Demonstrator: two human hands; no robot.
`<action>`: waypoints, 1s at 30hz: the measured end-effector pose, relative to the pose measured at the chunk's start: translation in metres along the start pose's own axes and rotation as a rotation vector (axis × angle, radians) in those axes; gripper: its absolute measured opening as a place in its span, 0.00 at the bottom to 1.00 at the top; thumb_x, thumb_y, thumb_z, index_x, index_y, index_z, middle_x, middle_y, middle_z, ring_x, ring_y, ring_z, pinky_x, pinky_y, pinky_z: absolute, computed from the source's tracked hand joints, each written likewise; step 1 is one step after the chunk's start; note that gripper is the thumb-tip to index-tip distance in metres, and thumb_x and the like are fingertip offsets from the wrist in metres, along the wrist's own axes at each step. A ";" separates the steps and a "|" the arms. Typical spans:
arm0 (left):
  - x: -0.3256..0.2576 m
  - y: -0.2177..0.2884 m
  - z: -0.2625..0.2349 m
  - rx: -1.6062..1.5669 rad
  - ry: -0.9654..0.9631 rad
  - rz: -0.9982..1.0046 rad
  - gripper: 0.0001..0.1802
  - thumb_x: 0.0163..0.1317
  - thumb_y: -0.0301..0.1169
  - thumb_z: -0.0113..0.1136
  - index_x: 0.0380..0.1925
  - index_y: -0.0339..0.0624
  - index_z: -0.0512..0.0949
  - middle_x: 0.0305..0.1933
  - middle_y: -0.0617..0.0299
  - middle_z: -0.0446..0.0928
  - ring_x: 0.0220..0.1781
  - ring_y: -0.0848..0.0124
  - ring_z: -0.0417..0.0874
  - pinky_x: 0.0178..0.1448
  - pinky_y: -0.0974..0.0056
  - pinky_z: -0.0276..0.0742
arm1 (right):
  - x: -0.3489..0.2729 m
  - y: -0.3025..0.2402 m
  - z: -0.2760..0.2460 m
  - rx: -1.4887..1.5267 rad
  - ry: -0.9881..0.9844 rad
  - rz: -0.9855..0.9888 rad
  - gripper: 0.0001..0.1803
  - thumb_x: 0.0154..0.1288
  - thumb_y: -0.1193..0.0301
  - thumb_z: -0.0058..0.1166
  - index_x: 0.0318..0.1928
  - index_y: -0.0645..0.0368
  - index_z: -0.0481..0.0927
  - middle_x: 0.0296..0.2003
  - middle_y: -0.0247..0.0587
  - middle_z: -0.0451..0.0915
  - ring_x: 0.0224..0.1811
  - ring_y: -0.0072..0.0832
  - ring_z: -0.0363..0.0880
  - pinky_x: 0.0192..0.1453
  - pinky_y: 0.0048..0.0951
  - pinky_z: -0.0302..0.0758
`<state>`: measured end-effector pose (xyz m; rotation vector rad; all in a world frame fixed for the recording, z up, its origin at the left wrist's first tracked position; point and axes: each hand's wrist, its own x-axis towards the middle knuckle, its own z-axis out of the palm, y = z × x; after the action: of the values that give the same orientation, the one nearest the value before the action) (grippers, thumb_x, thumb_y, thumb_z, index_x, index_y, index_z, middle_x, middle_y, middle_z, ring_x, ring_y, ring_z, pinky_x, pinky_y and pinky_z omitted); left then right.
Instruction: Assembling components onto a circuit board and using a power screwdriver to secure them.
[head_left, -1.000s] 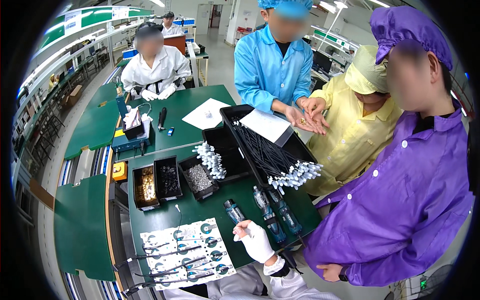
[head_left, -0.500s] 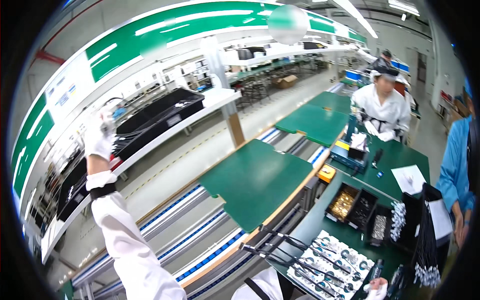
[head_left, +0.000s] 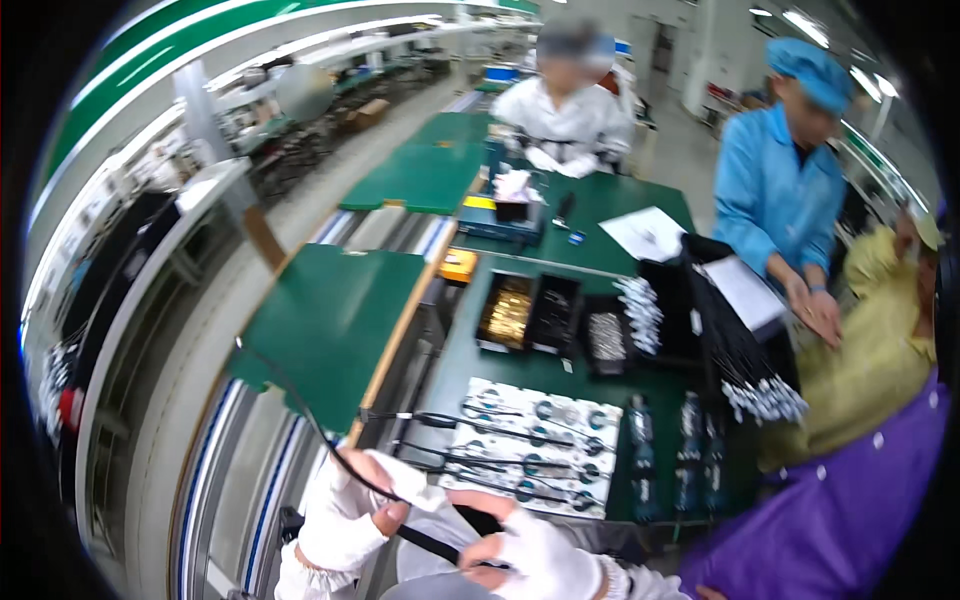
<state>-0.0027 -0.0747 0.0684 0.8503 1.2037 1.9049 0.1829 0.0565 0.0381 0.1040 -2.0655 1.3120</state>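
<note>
A thin dark cable (head_left: 318, 432) curves up and to the left from my left hand (head_left: 350, 510), its free tip above a green board. My white-gloved left hand has its bare fingers closed around the cable. To the right and nearer my body, my right hand (head_left: 535, 550) is also gloved with bare fingertips. Its fingers are pinched together beside a black strap across my lap; what they hold is hidden. Just beyond my hands lies a white fixture tray (head_left: 607, 420) with round dark-green spots and several black cables (head_left: 520, 460) laid across it.
Bins of gold parts (head_left: 507, 312) and silver parts (head_left: 606, 338) stand behind the tray. Dark bottle-shaped tools (head_left: 640, 450) and a bundle of black cables (head_left: 745, 350) are at right. Green boards (head_left: 330, 310) rest on the conveyor at left. Co-workers stand ahead and close at right.
My left hand has come down from the shelf bins at the left to my lap, now with a cable. My right hand has moved in beside it. The view has turned right.
</note>
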 end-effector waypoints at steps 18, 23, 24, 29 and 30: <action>0.206 -0.117 0.011 0.306 -0.201 -0.537 0.14 0.72 0.40 0.62 0.36 0.41 0.84 0.21 0.75 0.65 0.19 0.82 0.62 0.24 0.69 0.57 | -0.149 0.064 0.071 -0.073 -0.578 0.410 0.15 0.65 0.62 0.59 0.45 0.59 0.85 0.59 0.58 0.78 0.53 0.57 0.81 0.49 0.50 0.80; 0.198 -0.161 0.089 1.403 -0.636 -0.242 0.30 0.62 0.60 0.65 0.36 0.39 0.88 0.36 0.44 0.86 0.42 0.47 0.87 0.51 0.51 0.81 | -0.105 0.028 0.015 -0.154 -0.090 0.425 0.12 0.70 0.69 0.59 0.50 0.61 0.79 0.41 0.50 0.79 0.36 0.49 0.82 0.42 0.40 0.80; 0.198 -0.169 0.086 1.395 -0.610 -0.170 0.26 0.62 0.54 0.67 0.37 0.39 0.88 0.35 0.47 0.86 0.39 0.51 0.88 0.47 0.54 0.81 | -0.092 0.019 -0.011 -0.072 -0.136 0.412 0.10 0.70 0.70 0.60 0.47 0.62 0.80 0.40 0.49 0.81 0.36 0.46 0.83 0.42 0.38 0.80; 0.183 -0.181 0.093 1.090 -0.596 -0.065 0.11 0.63 0.36 0.72 0.39 0.41 0.89 0.33 0.52 0.87 0.31 0.60 0.87 0.40 0.60 0.80 | -0.102 0.051 -0.117 -0.087 0.458 0.716 0.05 0.72 0.76 0.60 0.44 0.65 0.83 0.38 0.39 0.85 0.39 0.24 0.84 0.46 0.25 0.79; 0.176 -0.187 0.096 0.962 -0.637 -0.013 0.10 0.63 0.34 0.72 0.38 0.40 0.88 0.31 0.53 0.86 0.29 0.63 0.85 0.39 0.61 0.80 | -0.106 0.068 -0.124 -0.083 0.612 0.722 0.05 0.73 0.75 0.60 0.45 0.65 0.83 0.38 0.38 0.85 0.39 0.23 0.83 0.46 0.24 0.79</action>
<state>0.0253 0.1737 -0.0440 1.7519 1.6525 0.8122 0.2983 0.1630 -0.0435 -1.0353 -1.6475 1.4067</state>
